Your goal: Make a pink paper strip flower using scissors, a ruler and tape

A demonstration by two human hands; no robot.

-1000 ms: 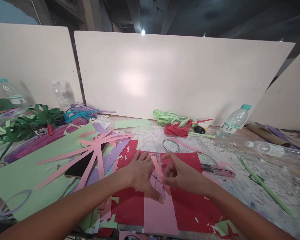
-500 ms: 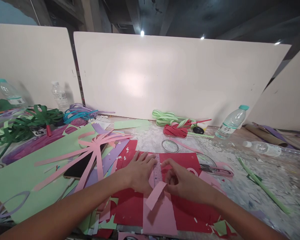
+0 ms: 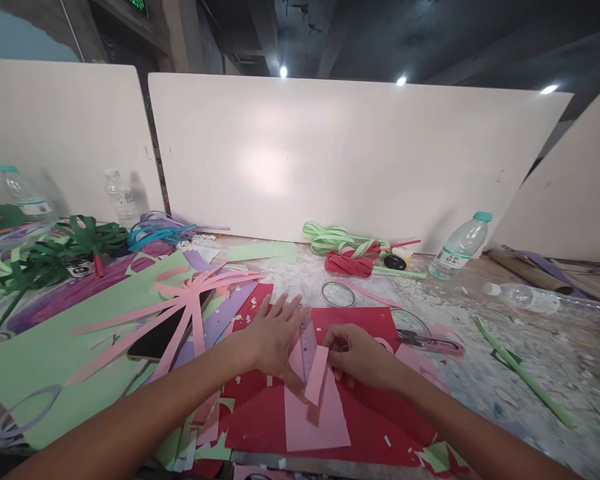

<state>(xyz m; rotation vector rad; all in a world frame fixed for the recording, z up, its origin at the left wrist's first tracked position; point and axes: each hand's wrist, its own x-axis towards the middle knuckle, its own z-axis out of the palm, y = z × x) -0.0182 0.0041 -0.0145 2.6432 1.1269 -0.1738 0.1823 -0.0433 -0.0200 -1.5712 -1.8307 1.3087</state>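
My left hand (image 3: 276,337) has its fingers spread at the left edge of a clear ruler (image 3: 307,343). Whether it presses on the ruler is hard to tell. The ruler lies tilted over a pink paper sheet (image 3: 325,430), which rests on red paper (image 3: 375,427). A short pink paper strip (image 3: 319,375) hangs from the pinched fingers of my right hand (image 3: 353,353), just right of the ruler. Part of the ruler is hidden behind that strip.
Scissors (image 3: 430,341) lie right of the red paper. Pink strips joined in a star shape (image 3: 190,300) partly cover a phone (image 3: 163,333) at left. Bundled green strips (image 3: 325,237) and red strips (image 3: 349,264) sit behind. A water bottle (image 3: 460,247) stands at back right.
My left hand has spread its fingers and lifted somewhat from the ruler, which now tilts the other way. My right hand has drawn the pink strip upright, its fingers closed more around it.
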